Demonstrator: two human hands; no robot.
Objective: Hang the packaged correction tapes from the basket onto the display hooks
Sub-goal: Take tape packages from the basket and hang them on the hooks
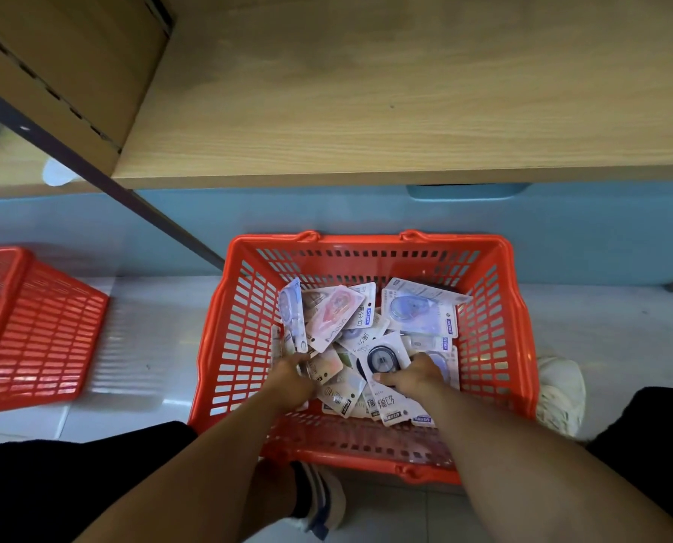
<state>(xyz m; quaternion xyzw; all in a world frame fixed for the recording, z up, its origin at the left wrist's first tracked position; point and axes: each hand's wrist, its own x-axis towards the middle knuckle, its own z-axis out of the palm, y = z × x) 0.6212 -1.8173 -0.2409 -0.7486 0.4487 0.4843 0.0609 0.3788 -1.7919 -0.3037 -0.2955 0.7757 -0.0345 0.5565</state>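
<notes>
Both hands reach down into the orange basket (233,327) in the lower middle of the frame, where the packaged correction tapes (366,342) lie in a loose heap on its floor. The left hand (292,380) sits at the left edge of the heap with fingers curled into the packets, gripping an upright blue-and-white packet (292,315). The right hand (413,376) pinches a packet with a dark round dispenser (382,360) between thumb and fingers. A second orange basket (33,327) lies tipped at the left edge. A wooden shelf (405,111) fills the upper frame, above a light blue panel (327,213)
</notes>
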